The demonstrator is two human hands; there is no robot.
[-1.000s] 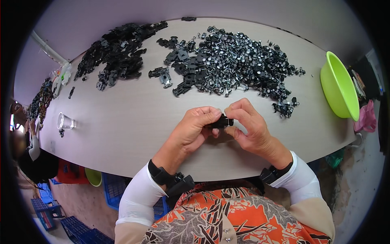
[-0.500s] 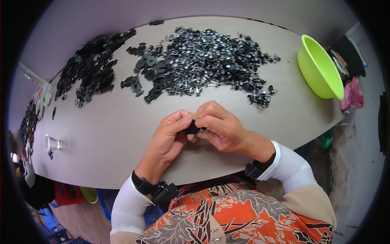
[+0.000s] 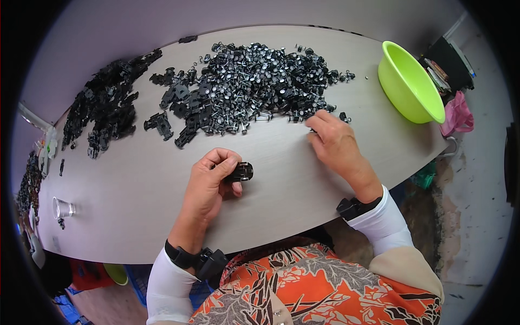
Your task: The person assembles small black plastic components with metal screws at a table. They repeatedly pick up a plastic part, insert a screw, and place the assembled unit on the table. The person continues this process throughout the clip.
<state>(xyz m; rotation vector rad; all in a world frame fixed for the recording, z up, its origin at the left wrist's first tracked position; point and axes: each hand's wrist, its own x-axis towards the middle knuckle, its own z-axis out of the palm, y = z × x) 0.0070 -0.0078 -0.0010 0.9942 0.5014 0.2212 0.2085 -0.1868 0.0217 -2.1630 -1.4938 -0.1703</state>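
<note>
My left hand (image 3: 208,181) holds a small black plastic part (image 3: 242,171) between thumb and fingers, just above the table. Bright metal bits show on the part's upper face. My right hand (image 3: 335,140) is at the near right edge of a big pile of small black pieces with shiny metal pins (image 3: 265,81). Its thumb and fingers are curled in toward each other, with a dark bit showing between them that I cannot make out. Flat black plastic parts (image 3: 187,103) lie along the left side of this pile.
Another heap of black plastic parts (image 3: 103,105) lies farther left. A lime-green basin (image 3: 411,81) stands at the right beside a pink bag (image 3: 457,115). At the left is a clear cup (image 3: 63,208) on the pale table (image 3: 141,216); a person sits beyond it at the far left.
My right hand has left the part and moved right and away to the pile's edge. My left hand keeps the black part, now in plain sight, slightly farther left.
</note>
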